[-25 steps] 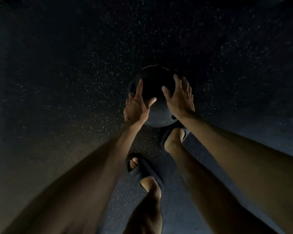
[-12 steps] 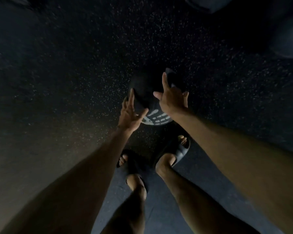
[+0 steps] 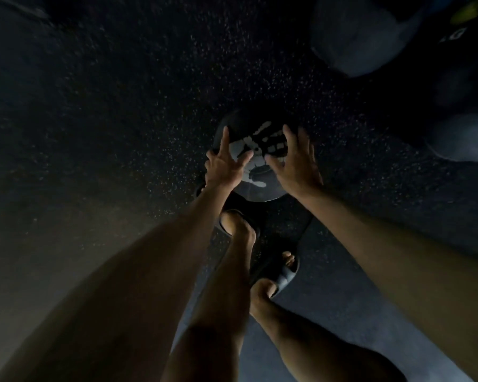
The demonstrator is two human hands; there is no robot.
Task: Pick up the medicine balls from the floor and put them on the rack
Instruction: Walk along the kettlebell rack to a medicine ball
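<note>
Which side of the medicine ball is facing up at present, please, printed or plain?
Printed side up: the white handprint on the medicine ball faces the camera.

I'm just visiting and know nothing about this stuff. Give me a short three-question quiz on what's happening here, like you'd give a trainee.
1. True or false: the left hand and right hand sit on opposite sides of the medicine ball.
2. The white mark on the ball is: A) a star, B) a handprint, C) a number.
3. What footwear shows below the ball?
Key: 1 true; 2 B; 3 dark sandals.
</note>
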